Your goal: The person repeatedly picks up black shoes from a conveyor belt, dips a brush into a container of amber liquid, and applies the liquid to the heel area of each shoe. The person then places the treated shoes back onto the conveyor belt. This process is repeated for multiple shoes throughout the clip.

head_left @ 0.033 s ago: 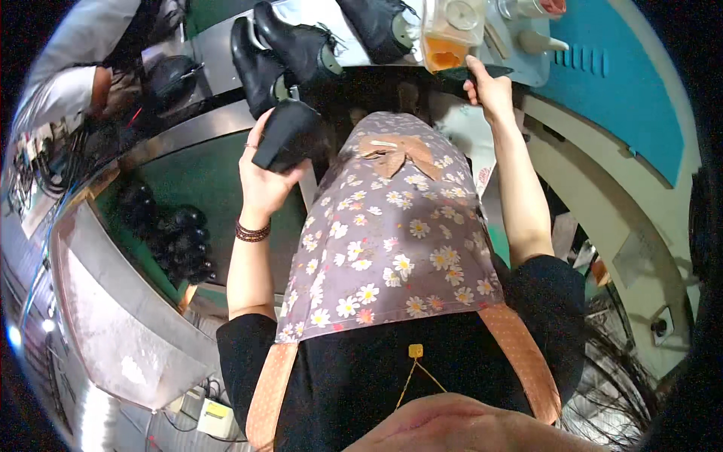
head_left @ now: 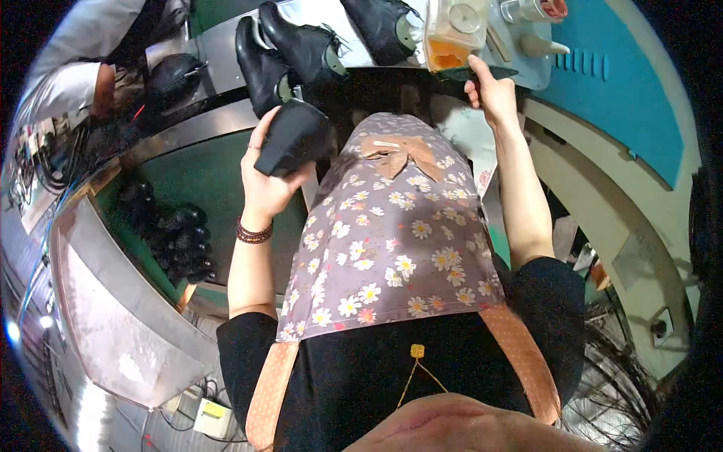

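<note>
My left hand (head_left: 269,181) is wrapped round a black shoe (head_left: 297,138), its heel end turned toward me and the rest in shadow. At the upper right, my right hand (head_left: 493,90) grips a dark, flat, narrow tool (head_left: 461,74) whose exact kind does not show. This tool lies across the near edge of a clear plastic container (head_left: 455,38), which has an orange liquid (head_left: 447,56) in its near part. Close by my left hand, a pair of black lace-up shoes (head_left: 295,47) rests on the bench, and another black shoe (head_left: 382,32) stands between them and the container.
A white bottle with a pointed nozzle (head_left: 544,45) lies beside the container, near a clear jar (head_left: 533,9). A blue panel (head_left: 617,83) rises at the right. Several round black things (head_left: 177,233) fill a green-lined bin at left. Another person's sleeve (head_left: 68,94) shows upper left.
</note>
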The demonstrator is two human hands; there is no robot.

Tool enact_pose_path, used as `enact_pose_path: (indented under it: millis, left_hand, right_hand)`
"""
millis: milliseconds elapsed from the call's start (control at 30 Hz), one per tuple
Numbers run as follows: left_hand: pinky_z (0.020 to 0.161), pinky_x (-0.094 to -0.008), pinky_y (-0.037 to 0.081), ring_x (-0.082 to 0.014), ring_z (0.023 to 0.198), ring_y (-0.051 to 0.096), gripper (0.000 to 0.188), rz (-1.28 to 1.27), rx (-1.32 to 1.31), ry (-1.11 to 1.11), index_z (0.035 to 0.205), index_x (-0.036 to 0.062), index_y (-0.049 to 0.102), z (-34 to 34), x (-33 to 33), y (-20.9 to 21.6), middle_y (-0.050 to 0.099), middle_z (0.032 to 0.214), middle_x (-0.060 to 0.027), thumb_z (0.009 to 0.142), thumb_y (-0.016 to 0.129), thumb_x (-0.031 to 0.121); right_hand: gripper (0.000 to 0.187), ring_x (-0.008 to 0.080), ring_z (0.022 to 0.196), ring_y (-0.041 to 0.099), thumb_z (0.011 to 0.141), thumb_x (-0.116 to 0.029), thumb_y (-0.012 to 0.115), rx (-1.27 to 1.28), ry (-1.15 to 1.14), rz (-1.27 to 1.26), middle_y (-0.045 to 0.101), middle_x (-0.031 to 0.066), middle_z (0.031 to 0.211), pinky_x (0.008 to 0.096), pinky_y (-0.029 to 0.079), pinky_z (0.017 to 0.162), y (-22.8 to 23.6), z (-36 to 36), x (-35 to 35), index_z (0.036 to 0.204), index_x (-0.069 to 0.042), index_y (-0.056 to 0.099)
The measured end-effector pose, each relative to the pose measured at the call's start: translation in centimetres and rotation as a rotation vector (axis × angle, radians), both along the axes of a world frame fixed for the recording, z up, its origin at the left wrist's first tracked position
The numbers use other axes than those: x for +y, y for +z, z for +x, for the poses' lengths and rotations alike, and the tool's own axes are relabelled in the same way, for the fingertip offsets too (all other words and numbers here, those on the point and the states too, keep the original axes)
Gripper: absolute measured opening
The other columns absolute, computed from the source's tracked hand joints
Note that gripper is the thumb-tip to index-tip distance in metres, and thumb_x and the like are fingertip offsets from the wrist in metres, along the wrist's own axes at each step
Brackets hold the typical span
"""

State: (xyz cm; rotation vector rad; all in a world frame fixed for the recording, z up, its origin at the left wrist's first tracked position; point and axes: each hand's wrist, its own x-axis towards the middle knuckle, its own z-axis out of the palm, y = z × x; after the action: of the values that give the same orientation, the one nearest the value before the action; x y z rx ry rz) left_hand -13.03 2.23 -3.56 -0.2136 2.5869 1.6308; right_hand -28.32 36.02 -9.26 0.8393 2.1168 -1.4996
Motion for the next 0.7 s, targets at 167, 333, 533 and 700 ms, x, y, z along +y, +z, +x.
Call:
enact_pose_path:
  millis: [167,333,533,700]
  left_hand:
    - [0.100,-0.0352,0.043,-0.0244,0.113,0.058,0.080,0.210,0.141,-0.102,0.133,-0.0051,0.044,-0.2,0.1,3.5,0.058,0.124,-0.0172,0.062,0.079,0.011]
    - [0.099,-0.0353,0.044,-0.0281,0.113,0.059,0.080,0.232,0.262,-0.178,0.130,-0.0064,0.047,-0.3,0.5,4.9,0.058,0.125,-0.0198,0.063,0.080,0.020]
    - [0.095,-0.0351,0.046,-0.0299,0.108,0.062,0.074,0.193,0.299,-0.174,0.128,-0.0056,0.049,0.0,1.1,5.3,0.060,0.121,-0.0203,0.067,0.079,0.024]
    - [0.094,-0.0354,0.047,-0.0304,0.108,0.062,0.068,0.206,0.270,-0.154,0.126,-0.0054,0.052,0.3,1.8,5.3,0.060,0.120,-0.0210,0.069,0.078,0.021]
  right_hand:
    - [0.044,0.0078,0.042,0.049,0.088,-0.043,0.059,0.189,0.190,-0.484,0.057,0.0022,0.055,0.0215,0.038,0.039,11.4,2.4,-5.8,0.075,-0.002,0.065]
    - [0.042,0.0093,0.045,0.050,0.089,-0.035,0.056,0.379,0.464,-0.645,0.057,0.0062,0.056,0.0224,0.038,0.041,17.1,4.4,-8.1,0.077,0.004,0.066]
    - [0.030,0.0088,0.049,0.050,0.086,-0.025,0.061,0.412,0.537,-0.675,0.058,0.0049,0.058,0.0242,0.037,0.046,18.4,5.3,-8.4,0.076,0.002,0.068]
    - [0.027,0.0094,0.054,0.052,0.083,-0.023,0.064,0.439,0.577,-0.666,0.059,0.0049,0.061,0.0249,0.040,0.050,18.2,5.6,-8.0,0.076,0.003,0.068]
